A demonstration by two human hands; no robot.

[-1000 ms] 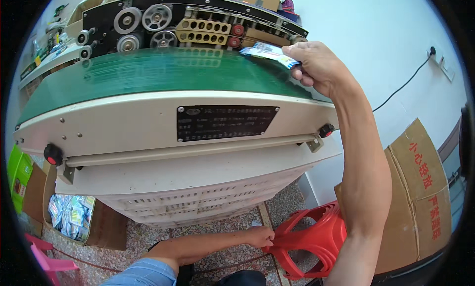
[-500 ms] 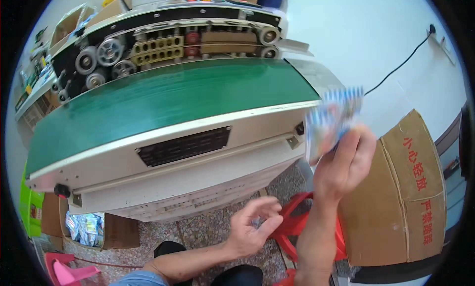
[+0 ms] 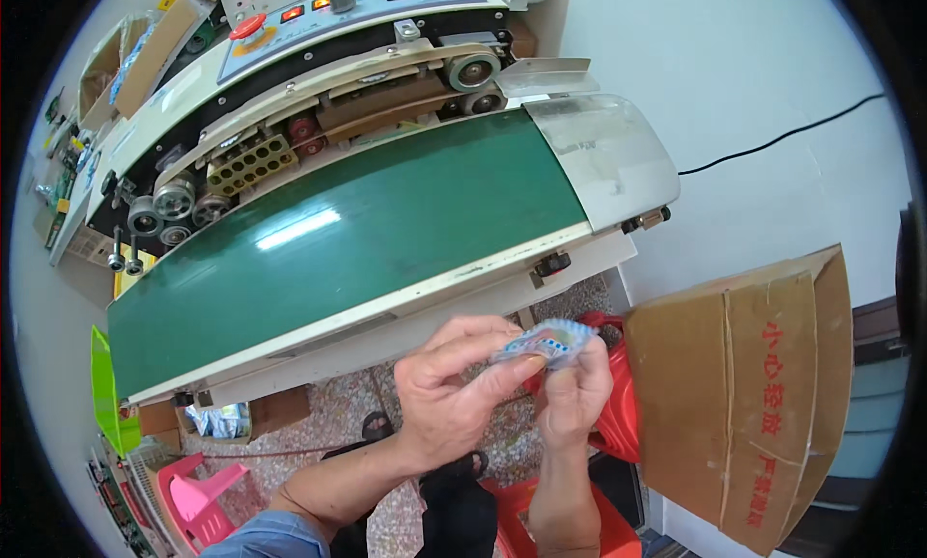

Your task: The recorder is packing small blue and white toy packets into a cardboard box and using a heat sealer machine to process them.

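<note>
A small blue-and-white plastic packet (image 3: pixel 548 344) is held between both hands in front of the machine's near edge. My left hand (image 3: pixel 454 379) pinches its left side with thumb and fingers. My right hand (image 3: pixel 577 389) grips it from the right and below. The packet is tilted, its crimped edge facing up; what is inside I cannot make out. Just beyond the hands runs the green conveyor belt (image 3: pixel 386 239) of a sealing machine, with a metal end plate (image 3: pixel 608 162) at its right.
A large cardboard box (image 3: pixel 734 404) stands at the right beside a red plastic stool (image 3: pixel 618 404). Below the belt's left end is a carton of packets (image 3: pixel 220 421). A pink chair (image 3: pixel 203 500) and a green bin (image 3: pixel 111 394) are at the left. Rollers (image 3: pixel 174 201) and a red button (image 3: pixel 248 27) line the machine.
My right hand has brought the packet down and left from beside the belt's right end. My left hand has risen and taken hold of it too. The view has shifted.
</note>
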